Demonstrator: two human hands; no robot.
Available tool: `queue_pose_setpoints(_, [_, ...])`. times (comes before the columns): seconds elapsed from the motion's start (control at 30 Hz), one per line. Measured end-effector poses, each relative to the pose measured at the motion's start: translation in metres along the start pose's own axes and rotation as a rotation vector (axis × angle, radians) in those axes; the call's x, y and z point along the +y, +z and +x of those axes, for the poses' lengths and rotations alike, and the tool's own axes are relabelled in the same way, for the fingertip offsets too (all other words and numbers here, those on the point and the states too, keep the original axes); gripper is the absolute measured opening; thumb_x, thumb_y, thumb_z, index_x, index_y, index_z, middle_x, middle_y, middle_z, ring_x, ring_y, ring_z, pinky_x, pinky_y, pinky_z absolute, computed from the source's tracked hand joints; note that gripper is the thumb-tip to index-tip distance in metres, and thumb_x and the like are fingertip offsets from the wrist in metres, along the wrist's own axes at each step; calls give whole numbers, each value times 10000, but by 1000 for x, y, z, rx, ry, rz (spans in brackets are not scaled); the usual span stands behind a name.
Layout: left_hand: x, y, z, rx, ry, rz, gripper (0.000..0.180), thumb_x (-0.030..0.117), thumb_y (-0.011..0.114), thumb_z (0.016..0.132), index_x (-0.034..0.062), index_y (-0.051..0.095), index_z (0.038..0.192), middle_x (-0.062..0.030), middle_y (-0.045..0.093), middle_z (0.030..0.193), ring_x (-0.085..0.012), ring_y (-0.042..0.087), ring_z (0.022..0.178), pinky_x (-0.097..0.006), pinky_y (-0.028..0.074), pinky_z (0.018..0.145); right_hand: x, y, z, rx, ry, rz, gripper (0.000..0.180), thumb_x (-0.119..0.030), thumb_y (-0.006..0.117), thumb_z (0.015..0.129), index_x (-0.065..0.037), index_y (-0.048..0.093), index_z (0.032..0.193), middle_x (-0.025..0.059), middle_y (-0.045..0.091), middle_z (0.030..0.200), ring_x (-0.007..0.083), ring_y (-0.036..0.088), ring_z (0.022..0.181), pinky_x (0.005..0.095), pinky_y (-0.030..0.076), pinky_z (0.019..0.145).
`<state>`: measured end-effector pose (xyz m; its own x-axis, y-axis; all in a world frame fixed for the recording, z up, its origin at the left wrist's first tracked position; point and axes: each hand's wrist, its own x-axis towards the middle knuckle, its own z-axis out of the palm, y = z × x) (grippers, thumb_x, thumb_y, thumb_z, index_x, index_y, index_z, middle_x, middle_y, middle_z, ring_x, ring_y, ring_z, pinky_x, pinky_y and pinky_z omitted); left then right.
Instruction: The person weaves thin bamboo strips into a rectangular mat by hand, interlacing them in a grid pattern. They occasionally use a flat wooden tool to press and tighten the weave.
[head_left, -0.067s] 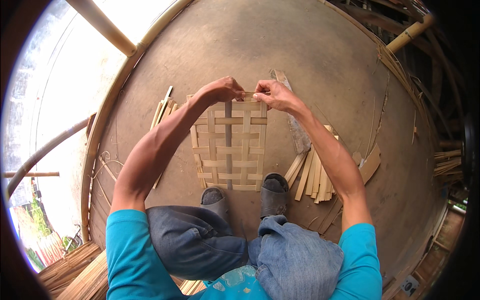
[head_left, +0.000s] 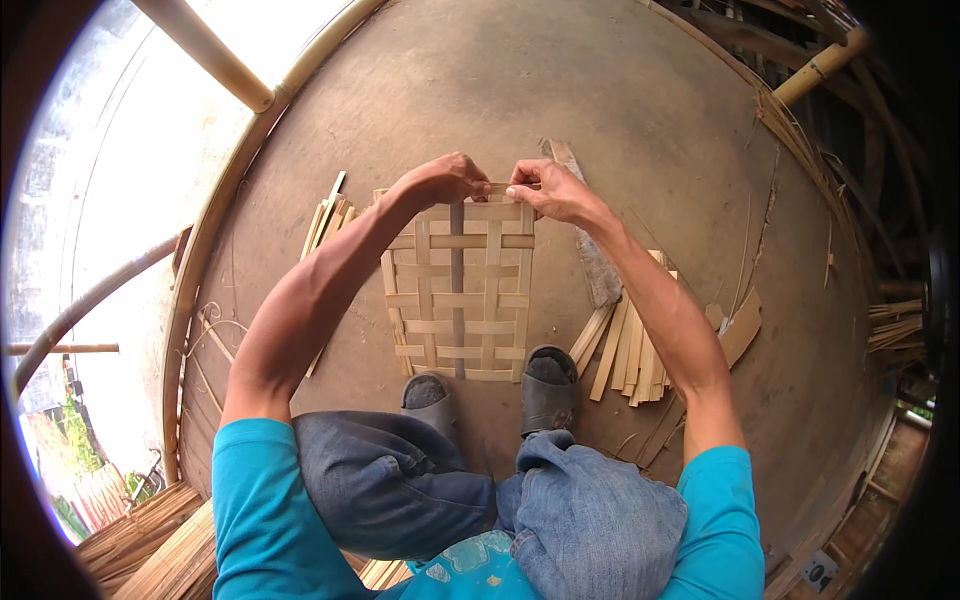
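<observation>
**A:** On the packed-earth floor [head_left: 620,110] of an open-sided shelter, seen from the head camera, what did the person have in hand?

**B:** A half-woven bamboo mat [head_left: 460,290] lay flat in front of the feet, its near edge pinned under two dark shoes [head_left: 548,385]. The left hand [head_left: 445,182] and the right hand [head_left: 545,190] met at the mat's far edge, both closed in a pinch on one thin bamboo strip [head_left: 500,188] lying crosswise along that edge. The fingers were curled tight around it, thumbs on top.

**A:** Any container nearby, and anything in it?

**B:** None showed in that view. The loose stock lay bare on the floor: a pile of split bamboo slats [head_left: 630,345] just right of the mat, near the right shoe, and a smaller bundle of slats [head_left: 325,215] to the left, beyond the left forearm. A long grey blade-like piece [head_left: 597,265] lay between the mat and the right pile; what it was could not be told.

**A:** And the surroundings?

**B:** A thick bamboo pole [head_left: 205,50] crossed the upper left, above a curved bamboo rail [head_left: 200,260] edging the floor. Bundled thin strips [head_left: 150,540] lay at the lower left. The person crouched in blue jeans and a turquoise shirt.
</observation>
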<state>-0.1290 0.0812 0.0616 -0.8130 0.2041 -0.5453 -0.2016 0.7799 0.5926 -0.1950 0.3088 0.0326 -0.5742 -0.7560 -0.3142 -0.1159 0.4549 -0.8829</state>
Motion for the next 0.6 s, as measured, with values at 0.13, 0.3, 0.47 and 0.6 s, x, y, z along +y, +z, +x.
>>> queue_pose_setpoints(0.13, [-2, -4, 1, 13, 40, 37, 332, 362, 650, 1022, 89, 799, 1139, -96, 795, 1000, -203, 687, 876, -404, 528, 789, -2, -3, 4, -13, -20, -3, 209, -202, 696, 971, 7, 682, 974, 118, 742, 957, 203, 695, 856, 389, 576, 715])
queue_pose_setpoints(0.3, [-3, -9, 3, -15, 68, 56, 338, 362, 640, 1031, 86, 793, 1154, -103, 801, 1031, -219, 712, 941, -416, 539, 828, -1, -1, 5, 26, -23, -79, 226, -217, 686, 978, 7, 694, 1004, 160, 758, 1046, 268, 727, 972, 433, 577, 871])
queue_pose_setpoints(0.47, [-3, -8, 3, -22, 33, 64, 341, 362, 636, 1036, 93, 788, 1179, -107, 799, 1064, -224, 709, 961, -428, 537, 853, 1, 4, 6, 24, -28, -32, 258, -214, 670, 984, 9, 718, 1105, 182, 769, 1124, 301, 725, 1102, 452, 542, 1001])
queue_pose_setpoints(0.6, [-5, -10, 5, -49, 36, 38, 351, 375, 636, 1035, 100, 786, 1194, -101, 795, 1075, -220, 692, 937, -427, 532, 844, 1, 3, 5, -6, -73, -43, 273, -188, 653, 983, 14, 718, 1153, 181, 775, 1129, 291, 720, 1136, 437, 541, 996])
